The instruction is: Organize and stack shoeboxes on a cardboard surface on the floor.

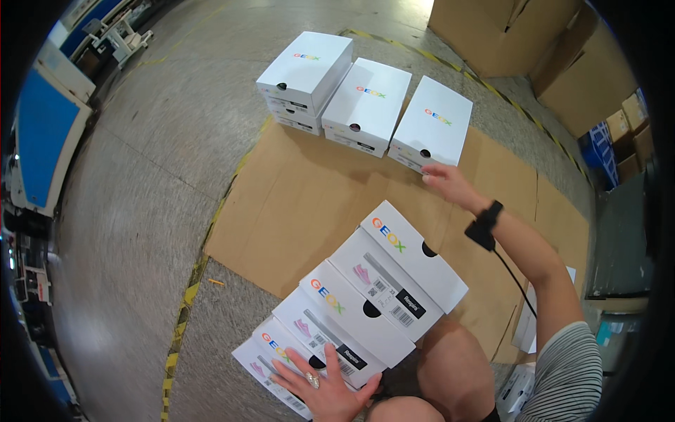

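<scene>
Nearest: left hand [325, 389], fingers spread flat, palm pressed on the end of the lowest white shoe box [271, 360] in a held stack, not gripping, just steadying. Ring visible on one finger. Stack of three white shoe boxes leaning against a bare knee [450, 369], stepped upward to the right: lowest box near left, middle box [337, 316] above it, top box [408, 271] farthest right. Label ends facing up toward camera, each with a round finger hole.

Right hand [450, 184] stretched far forward, fingers loosely extended, touching the near edge of the right-hand floor box [432, 123]; not closed around anything. Black wrist-worn device [485, 225] with cable trailing down the forearm.

Far centre: row of white boxes standing on flattened cardboard sheet [302, 204] and the concrete floor [155, 162]. Left position a stack of two [304, 79], middle box [365, 104] just beside it, right box touching the middle one.

Large brown cartons [506, 32] far right. Yellow-black floor tape [184, 309] along the cardboard's left edge.
</scene>
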The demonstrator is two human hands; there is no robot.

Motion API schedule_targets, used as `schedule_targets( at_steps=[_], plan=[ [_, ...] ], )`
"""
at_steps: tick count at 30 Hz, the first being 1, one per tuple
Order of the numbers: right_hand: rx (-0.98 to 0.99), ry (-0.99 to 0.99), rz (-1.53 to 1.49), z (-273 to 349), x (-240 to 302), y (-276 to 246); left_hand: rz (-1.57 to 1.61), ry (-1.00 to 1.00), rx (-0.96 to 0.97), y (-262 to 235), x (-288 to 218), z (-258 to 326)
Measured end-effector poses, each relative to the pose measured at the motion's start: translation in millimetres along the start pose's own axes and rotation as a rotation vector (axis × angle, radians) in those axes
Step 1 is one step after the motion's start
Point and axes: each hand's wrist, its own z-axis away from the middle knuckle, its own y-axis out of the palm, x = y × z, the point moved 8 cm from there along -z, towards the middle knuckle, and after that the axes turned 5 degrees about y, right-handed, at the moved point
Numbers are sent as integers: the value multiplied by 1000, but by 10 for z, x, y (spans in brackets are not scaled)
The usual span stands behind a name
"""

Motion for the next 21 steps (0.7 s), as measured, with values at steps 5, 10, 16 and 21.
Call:
schedule_targets(
  at_steps=[5, 10, 16, 21],
  plan=[
    [226, -7, -479, 1121, 761, 255, -22, 10, 64, -66, 9, -102],
    [152, -224, -111, 1675, 849, 149, -15, 94, 64, 32, -193, -57],
    [10, -151, -51, 1659, 225, -495, -96, 81, -101, 105, -285, -177],
    [-147, 221, 369, 2463, -1844, -1380, -185, 69, -127, 158, -389, -86]
  ],
)
